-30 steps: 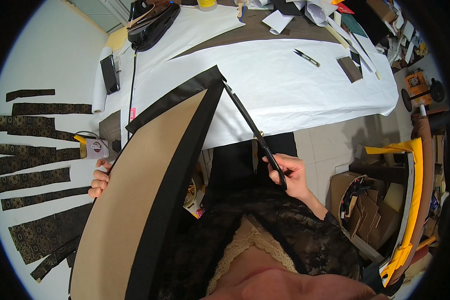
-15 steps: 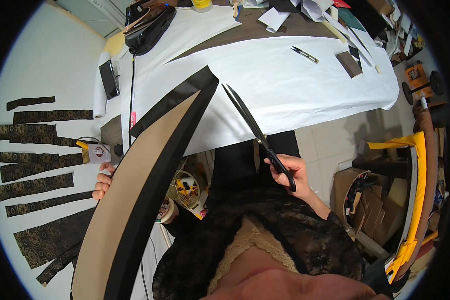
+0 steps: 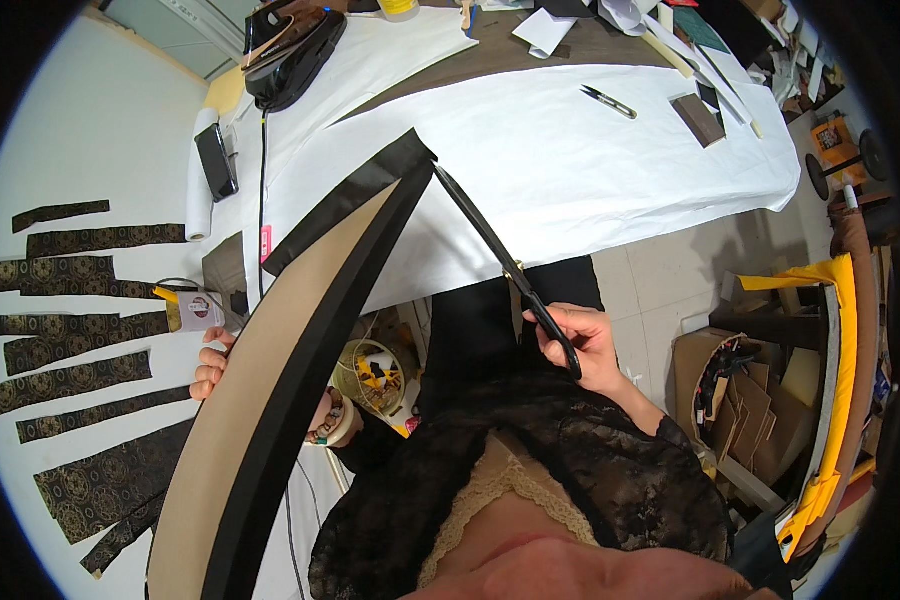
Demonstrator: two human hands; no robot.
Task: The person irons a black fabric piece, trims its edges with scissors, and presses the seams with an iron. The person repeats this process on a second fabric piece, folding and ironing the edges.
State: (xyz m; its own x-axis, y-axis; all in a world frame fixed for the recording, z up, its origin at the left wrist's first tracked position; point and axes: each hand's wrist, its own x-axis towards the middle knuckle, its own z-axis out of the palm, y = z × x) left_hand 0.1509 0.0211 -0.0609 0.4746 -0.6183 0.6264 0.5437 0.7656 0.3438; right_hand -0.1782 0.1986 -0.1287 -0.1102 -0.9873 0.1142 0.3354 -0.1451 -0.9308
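Observation:
My left hand (image 3: pixel 211 363) is closed around the left edge of a long curved panel (image 3: pixel 260 350), beige in the middle with black fabric along both sides. The panel stands up on a slant, its pointed black end over the white-covered table. In my right hand (image 3: pixel 580 345) is a pair of black-handled scissors (image 3: pixel 490 240), fingers wrapped around the handles. The scissors' tips touch or nearly touch the fabric at the panel's upper point. Their blades look almost closed together. Most of my left palm is hidden behind the panel.
On the white table (image 3: pixel 570 140) lie thread snips (image 3: pixel 608 102), a brown block (image 3: pixel 697 120) and paper scraps. A black iron (image 3: pixel 295 60) stands at the far left, near a phone (image 3: pixel 217 160). Patterned dark fabric strips (image 3: pixel 70 385) lie left. A cardboard box (image 3: pixel 740 400) sits right.
The scissors have moved slightly left to the panel's pointed end, and their blades have come closer together. The panel stays nearly in place in my left hand.

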